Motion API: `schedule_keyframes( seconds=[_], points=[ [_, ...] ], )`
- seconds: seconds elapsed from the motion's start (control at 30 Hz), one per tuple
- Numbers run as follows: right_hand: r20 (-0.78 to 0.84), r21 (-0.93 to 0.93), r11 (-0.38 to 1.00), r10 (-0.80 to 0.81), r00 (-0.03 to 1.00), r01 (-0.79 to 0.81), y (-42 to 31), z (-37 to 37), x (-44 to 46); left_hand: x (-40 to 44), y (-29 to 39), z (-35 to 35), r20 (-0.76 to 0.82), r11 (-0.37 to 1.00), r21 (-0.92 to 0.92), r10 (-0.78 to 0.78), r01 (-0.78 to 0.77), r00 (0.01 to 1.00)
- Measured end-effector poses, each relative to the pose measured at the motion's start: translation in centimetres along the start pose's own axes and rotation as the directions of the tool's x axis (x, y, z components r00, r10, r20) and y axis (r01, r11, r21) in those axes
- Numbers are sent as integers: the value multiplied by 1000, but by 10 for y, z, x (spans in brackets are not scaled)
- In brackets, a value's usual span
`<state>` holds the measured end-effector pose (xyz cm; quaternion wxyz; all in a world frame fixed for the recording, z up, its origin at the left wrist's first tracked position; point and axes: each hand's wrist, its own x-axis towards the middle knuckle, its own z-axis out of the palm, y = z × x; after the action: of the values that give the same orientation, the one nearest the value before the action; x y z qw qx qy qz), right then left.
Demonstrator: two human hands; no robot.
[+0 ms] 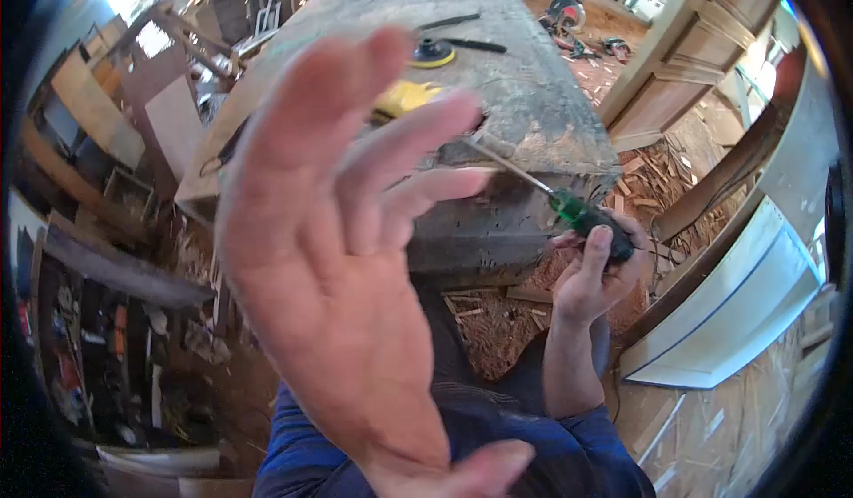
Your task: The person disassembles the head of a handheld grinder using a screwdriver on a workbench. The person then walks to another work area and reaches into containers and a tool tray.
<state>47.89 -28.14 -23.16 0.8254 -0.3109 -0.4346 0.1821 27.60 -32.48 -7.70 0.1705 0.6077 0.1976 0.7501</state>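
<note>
My left hand (329,258) is raised close to the camera, its palm in view and its fingers spread and slightly bent. Nothing is held in it, and it hides part of the workbench behind. In my right hand (591,280), lower and to the right, is a screwdriver (569,208) with a green and black handle. Its metal shaft slants up and left over the near edge of the wooden workbench (551,89). Partly covered by my left fingers, a yellow power tool (404,98) lies on the bench beside a round black and yellow pad (433,52).
Several dark, slender tools, one of them a black bar (475,45), lie farther back on the bench. A panelled wooden door (684,63) leans at the right, above a white panel (729,302). Wood shavings (498,329) litter the floor. Shelves (98,356) with clutter stand left.
</note>
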Motion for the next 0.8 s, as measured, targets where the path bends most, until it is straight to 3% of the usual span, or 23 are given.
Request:
schedule_keyframes(
  seconds=[0.27, 0.33, 0.43, 0.5, 0.67, 0.8],
  points=[
    [39, -13, 995, -94, 995, 94, -1, 8, 9, 6, -35, -8, 96, 983, 118, 131, -142, 987],
    [73, -19, 994, -106, 992, 108, -3, 10, 12, 26, -63, -22, 137, 962, 255, 65, -99, 988],
    [106, -30, 992, -116, 988, 120, 0, 15, 15, 57, -115, -52, 134, 869, 472, -239, 150, 962],
    [110, -65, 991, -105, 988, 113, -1, 18, 16, 74, -153, -68, 113, 756, 613, -370, 228, 922],
    [153, -66, 993, -86, 984, 97, 0, 27, 19, 90, -231, -94, 216, 717, 682, -381, 140, 899],
    [137, -64, 996, -57, 989, 66, 1, 30, 21, 93, -246, -96, 282, 726, 684, -348, 67, 894]
  ],
)
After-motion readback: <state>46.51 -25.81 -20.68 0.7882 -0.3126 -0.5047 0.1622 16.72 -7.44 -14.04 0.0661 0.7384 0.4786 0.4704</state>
